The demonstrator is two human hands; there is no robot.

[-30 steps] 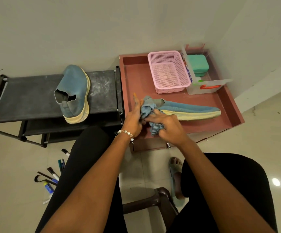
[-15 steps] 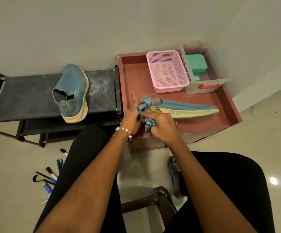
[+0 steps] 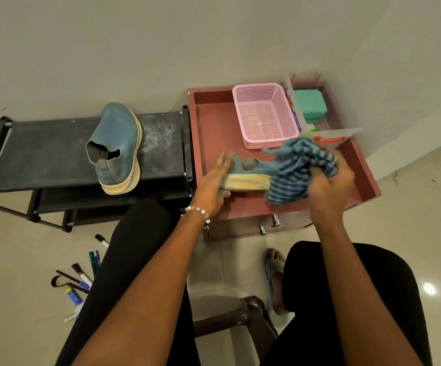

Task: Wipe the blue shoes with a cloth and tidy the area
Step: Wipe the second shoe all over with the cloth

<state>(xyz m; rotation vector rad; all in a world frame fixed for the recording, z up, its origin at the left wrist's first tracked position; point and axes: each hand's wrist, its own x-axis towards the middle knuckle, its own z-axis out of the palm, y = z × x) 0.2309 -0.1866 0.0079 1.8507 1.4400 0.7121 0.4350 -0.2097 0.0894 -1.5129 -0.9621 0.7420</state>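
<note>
— Head camera: where's the shoe (image 3: pixel 251 171)?
— On the red table (image 3: pixel 211 122), heel gripped by the left hand (image 3: pixel 212 187).
— And the right hand (image 3: pixel 330 184)?
— Fingers bunched round the striped cloth (image 3: pixel 293 170), pressed on the shoe's front.

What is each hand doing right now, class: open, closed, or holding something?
Left hand: grips the heel of the blue shoe on the red table.
Right hand: grips the bunched striped cloth over the shoe's front.
</note>
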